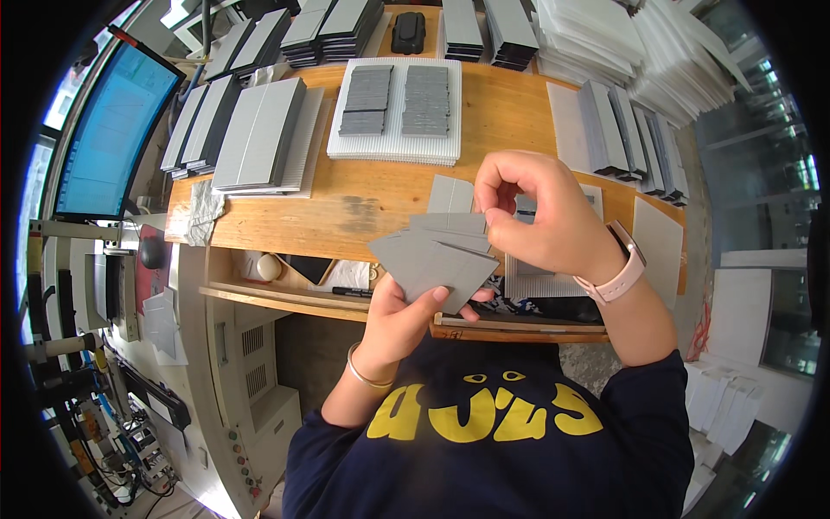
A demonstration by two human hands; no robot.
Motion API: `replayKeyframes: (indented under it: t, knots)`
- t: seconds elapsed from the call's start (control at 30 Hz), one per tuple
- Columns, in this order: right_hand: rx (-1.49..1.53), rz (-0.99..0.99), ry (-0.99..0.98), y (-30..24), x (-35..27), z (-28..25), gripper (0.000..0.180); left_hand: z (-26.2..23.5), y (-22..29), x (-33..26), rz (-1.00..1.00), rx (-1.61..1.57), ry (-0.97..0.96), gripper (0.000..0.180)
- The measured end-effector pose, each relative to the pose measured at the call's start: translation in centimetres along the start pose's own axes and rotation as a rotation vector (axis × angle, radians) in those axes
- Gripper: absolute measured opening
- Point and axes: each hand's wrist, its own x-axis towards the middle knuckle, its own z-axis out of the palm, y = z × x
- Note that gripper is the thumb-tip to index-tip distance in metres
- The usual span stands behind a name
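Observation:
My left hand [399, 318] grips a fanned bundle of thin grey cards [437, 270] from below, its thumb lying on top. Over the bundle's far right corner, my right hand [543, 212] has thumb and forefinger pinched at the end of a grey card [450, 222]. Part of a white ribbed board [529, 281] shows below my right wrist, with grey pieces on it mostly hidden by the hand. Farther off, two rows of grey cards [370, 91] lie on a stack of white ribbed boards [393, 154].
Stacks of grey slabs [259, 130] line the table's left and far sides; more slabs [605, 130] stand at the right. White foam sheets [596, 39] pile up far right. An open drawer [320, 298] juts from the wooden table [303, 208]. A monitor [112, 130] stands left.

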Motion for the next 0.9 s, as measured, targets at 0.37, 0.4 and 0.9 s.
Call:
replayKeyframes:
  t: [0.37,0.4,0.9]
  knots:
    - [0.051,0.087,-0.019,0.2,0.3,-0.2,0.006,-0.4,-0.3,0.1,0.008,-0.039,0.038,0.031]
    - [0.080,0.077,0.020,0.3,0.2,-0.2,0.007,-0.4,-0.3,0.2,0.020,-0.031,0.041,0.031]
    - [0.249,0.456,0.098,6.2,1.7,-1.0,0.016,-2.0,-0.2,-0.9,0.107,-0.122,0.049,0.034]
